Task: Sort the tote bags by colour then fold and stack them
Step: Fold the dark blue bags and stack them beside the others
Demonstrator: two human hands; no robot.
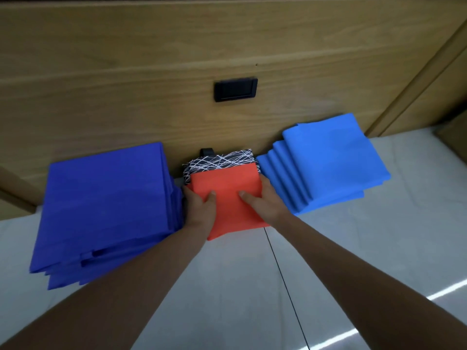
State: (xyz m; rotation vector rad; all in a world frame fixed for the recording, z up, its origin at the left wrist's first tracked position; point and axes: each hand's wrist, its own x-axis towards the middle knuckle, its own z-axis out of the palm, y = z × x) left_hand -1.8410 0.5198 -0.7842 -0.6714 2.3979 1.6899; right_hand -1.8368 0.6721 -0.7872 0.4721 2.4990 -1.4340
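The dark blue stack (106, 203) sat folded at left, the light blue stack (328, 160) at right, so sorting looked nearly done. Between them the folded orange bag (227, 198) lay over the patterned bag (222, 160), its sides gripped by the left hand (199, 205) and right hand (262, 200)

Bag (233, 202) between left stack (101, 208), right stack (326, 162)

matt cloth tote bags (328, 157), glossy white table (353, 261), smooth wood-grain wall panel (126, 72)

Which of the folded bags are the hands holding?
The orange bag, middle, over the patterned bag; the dark blue stack and light blue stack lie beside it.
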